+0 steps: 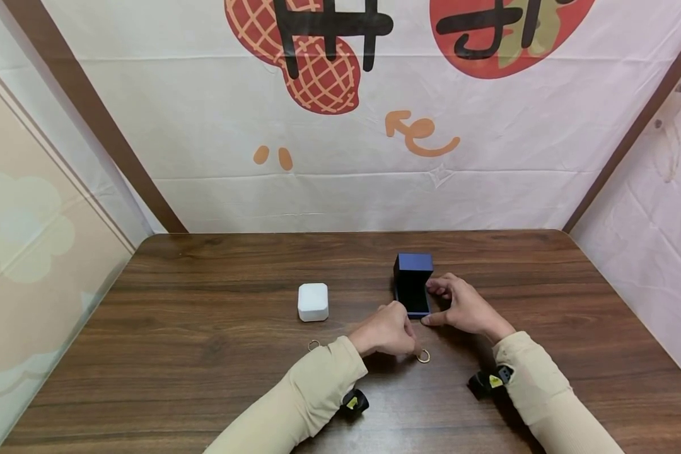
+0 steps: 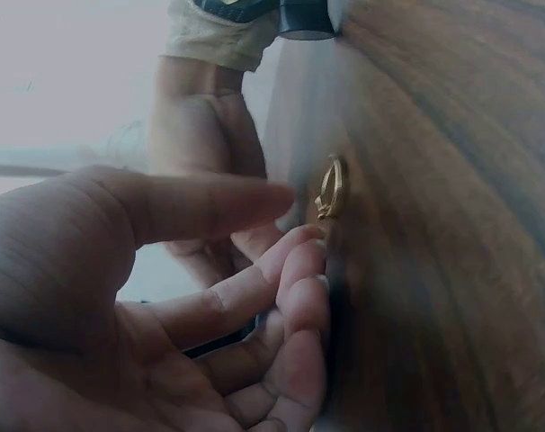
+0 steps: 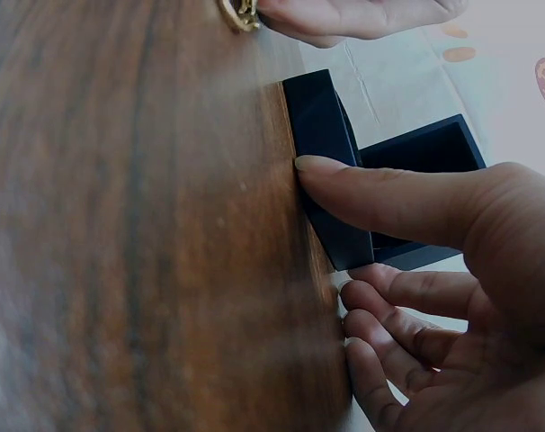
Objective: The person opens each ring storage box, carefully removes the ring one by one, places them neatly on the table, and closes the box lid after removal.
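A blue ring box (image 1: 414,262) stands on the table with its lid raised and a dark inside. My right hand (image 1: 466,307) holds it at the base, the thumb on its front face and the fingers along its right side, as the right wrist view shows on the dark box (image 3: 331,171). In front of the box, my left hand (image 1: 387,329) reaches down to a gold ring (image 1: 424,356). In the left wrist view this ring (image 2: 331,187) lies just past the thumb and index fingertips, which are apart.
A white ring box (image 1: 313,302), lid closed, stands left of the blue one. Another small ring (image 1: 314,344) lies in front of it, near the left sleeve. The wooden table (image 1: 204,284) ends at a printed cloth wall (image 1: 374,202) behind.
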### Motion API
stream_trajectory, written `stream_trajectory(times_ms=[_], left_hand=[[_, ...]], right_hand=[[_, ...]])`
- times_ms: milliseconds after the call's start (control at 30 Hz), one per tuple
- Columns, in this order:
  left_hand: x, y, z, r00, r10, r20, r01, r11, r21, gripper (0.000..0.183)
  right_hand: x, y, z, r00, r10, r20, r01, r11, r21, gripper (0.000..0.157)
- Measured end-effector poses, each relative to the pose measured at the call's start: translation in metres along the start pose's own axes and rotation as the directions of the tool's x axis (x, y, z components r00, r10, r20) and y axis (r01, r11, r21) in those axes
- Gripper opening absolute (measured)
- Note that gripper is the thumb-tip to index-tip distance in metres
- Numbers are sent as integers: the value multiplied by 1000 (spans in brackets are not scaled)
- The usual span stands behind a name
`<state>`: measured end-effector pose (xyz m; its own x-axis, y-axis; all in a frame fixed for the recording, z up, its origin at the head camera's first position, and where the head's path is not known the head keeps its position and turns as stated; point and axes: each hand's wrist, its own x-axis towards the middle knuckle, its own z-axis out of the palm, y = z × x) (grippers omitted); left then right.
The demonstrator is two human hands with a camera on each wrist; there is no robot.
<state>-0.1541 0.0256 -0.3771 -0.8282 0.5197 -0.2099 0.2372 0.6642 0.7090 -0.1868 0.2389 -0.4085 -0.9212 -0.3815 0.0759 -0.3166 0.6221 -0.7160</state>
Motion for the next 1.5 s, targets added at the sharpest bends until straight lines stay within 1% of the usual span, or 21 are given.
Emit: stream_trajectory(times_ms=[100, 167, 233, 333, 367, 433, 567, 633, 667, 733, 767, 833, 967, 1033, 1100, 1233, 1300, 1400, 1500], left_hand=[[1, -2, -7, 1000, -3, 4, 3, 1000, -19, 11], [2, -3, -13, 1000, -9, -17, 9, 999, -38, 11], [3, -3, -20, 998, -20, -55, 17, 998, -64, 11], [5, -4, -31, 989, -43, -143, 26, 993, -116, 10], [5, -4, -34, 983, -54, -178, 30, 990, -136, 11], [8, -4, -39, 964, -68, -257, 23, 984, -176, 14], [14, -7, -42, 913, -125, -389, 25, 967, -252, 27], [18, -8, -41, 888, -154, -433, 26, 958, -287, 33], [20, -8, -41, 879, -170, -446, 31, 952, -303, 36], [23, -8, -40, 865, -201, -460, 36, 939, -342, 42], [25, -8, -40, 862, -214, -460, 37, 931, -363, 45], [29, -10, -39, 861, -241, -447, 44, 912, -407, 50], [36, -11, -38, 873, -306, -380, 79, 857, -510, 59], [39, -11, -37, 881, -333, -337, 105, 831, -546, 57], [42, -12, -37, 888, -352, -296, 133, 813, -567, 54], [46, -16, -36, 901, -369, -226, 172, 785, -595, 44], [49, -17, -36, 905, -375, -199, 185, 771, -609, 43], [53, -20, -34, 910, -371, -185, 179, 755, -631, 46], [57, -21, -33, 922, -343, -177, 143, 730, -669, 41]], right_hand=[[0, -1, 0, 1000, -6, -1, 6, 1000, 3, 62], [1, -1, 0, 1000, -2, -6, 3, 1000, 6, 62], [1, -1, 0, 1000, -4, -5, 4, 1000, 10, 63], [1, 0, 1, 1000, 13, -5, -13, 1000, 16, 63], [1, 0, 0, 1000, 17, 0, -17, 1000, 21, 64], [1, 1, 0, 1000, 21, 3, -21, 1000, 21, 64], [0, 1, 0, 999, 33, 6, -33, 999, 22, 64], [1, 2, 0, 999, 37, 4, -37, 999, 17, 64], [1, 2, 0, 999, 41, 3, -41, 999, 15, 64], [1, 2, 0, 999, 42, 3, -42, 999, 14, 64], [1, 1, 0, 999, 43, 3, -43, 999, 14, 65], [1, 1, 0, 999, 43, 4, -44, 999, 17, 65], [1, 1, 0, 999, 38, 1, -38, 999, 20, 64], [1, 2, 0, 999, 36, 0, -36, 999, 17, 64], [1, 2, 0, 999, 37, 0, -37, 999, 17, 64], [1, 1, 0, 999, 33, 1, -33, 999, 15, 64], [1, 2, 0, 1000, 27, -2, -27, 1000, 13, 64], [1, 2, 1, 1000, 23, -8, -23, 1000, 11, 63], [2, 2, 1, 1000, 21, -12, -21, 1000, 9, 62]])
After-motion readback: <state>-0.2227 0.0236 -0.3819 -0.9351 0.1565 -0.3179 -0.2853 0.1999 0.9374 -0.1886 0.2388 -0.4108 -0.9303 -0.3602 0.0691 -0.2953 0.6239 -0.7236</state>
